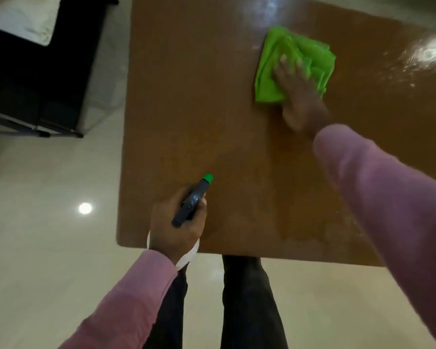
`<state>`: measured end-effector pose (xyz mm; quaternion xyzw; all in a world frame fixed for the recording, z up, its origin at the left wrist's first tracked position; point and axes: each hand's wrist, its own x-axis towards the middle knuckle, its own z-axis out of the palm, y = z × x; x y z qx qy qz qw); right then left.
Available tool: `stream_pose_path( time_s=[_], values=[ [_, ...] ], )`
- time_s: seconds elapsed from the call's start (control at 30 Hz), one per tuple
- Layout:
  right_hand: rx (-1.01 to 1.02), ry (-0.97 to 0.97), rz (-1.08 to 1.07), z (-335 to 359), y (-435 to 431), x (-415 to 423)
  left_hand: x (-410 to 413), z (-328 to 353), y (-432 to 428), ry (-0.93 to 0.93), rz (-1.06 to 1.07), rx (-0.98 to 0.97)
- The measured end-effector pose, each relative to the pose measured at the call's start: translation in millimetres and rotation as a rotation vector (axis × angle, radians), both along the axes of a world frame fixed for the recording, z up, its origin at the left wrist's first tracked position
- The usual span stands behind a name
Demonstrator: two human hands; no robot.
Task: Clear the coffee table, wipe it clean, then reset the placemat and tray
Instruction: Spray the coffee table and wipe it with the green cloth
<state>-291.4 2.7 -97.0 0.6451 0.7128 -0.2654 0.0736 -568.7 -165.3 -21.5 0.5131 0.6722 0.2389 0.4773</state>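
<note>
Looking down from the head camera, I see at far left a dark piece of furniture standing on the pale glossy floor. Next comes my left hand, clenched around a spray bottle over the near left corner of the brown bench, its green nozzle tip pointing out across the top. Further right, my right hand lies flat, fingers spread, pressing a crumpled green cloth onto the far part of the bench. Shiny patches show on the wood beyond the cloth.
</note>
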Motion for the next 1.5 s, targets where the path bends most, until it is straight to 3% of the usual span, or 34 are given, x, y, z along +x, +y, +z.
stream_pose_path(
  time_s=[0.13,0.3,0.4,0.57,0.77,0.87,1.0,1.07,1.2,1.33,1.4,1.5],
  values=[
    [0.090,-0.072,-0.024,-8,-18,-41,-40,-10,-5,-0.028,0.115,0.020],
    [0.069,0.022,0.236,0,-211,-143,-72,-3,15,-0.082,0.190,0.077],
    [-0.104,0.009,0.392,13,-291,-184,-88,4,33,-0.070,0.175,0.149],
    [-0.022,0.059,0.475,11,-229,-157,-111,9,39,-0.057,0.196,0.222],
    [0.040,-0.029,-0.017,0,-69,-174,-122,6,-8,-0.024,0.176,0.227],
    [0.059,-0.022,0.042,5,-120,-219,-129,7,-34,-0.035,0.222,0.213],
    [0.110,0.171,0.346,2,-282,-267,-140,12,-49,-0.018,0.246,0.204],
    [0.097,0.109,0.163,-4,-324,-234,-145,17,-45,-0.040,0.248,0.208],
    [0.050,-0.038,-0.507,-1,-343,-142,-163,17,-44,-0.036,0.175,0.214],
    [0.089,0.048,-0.949,-4,-304,-188,-170,13,-31,-0.042,0.157,0.175],
    [0.054,0.069,-0.784,-3,-290,-266,-170,15,-22,-0.082,0.153,0.158],
    [0.005,0.157,-0.273,7,-288,-345,-172,24,-5,-0.105,0.115,0.168]
  ],
)
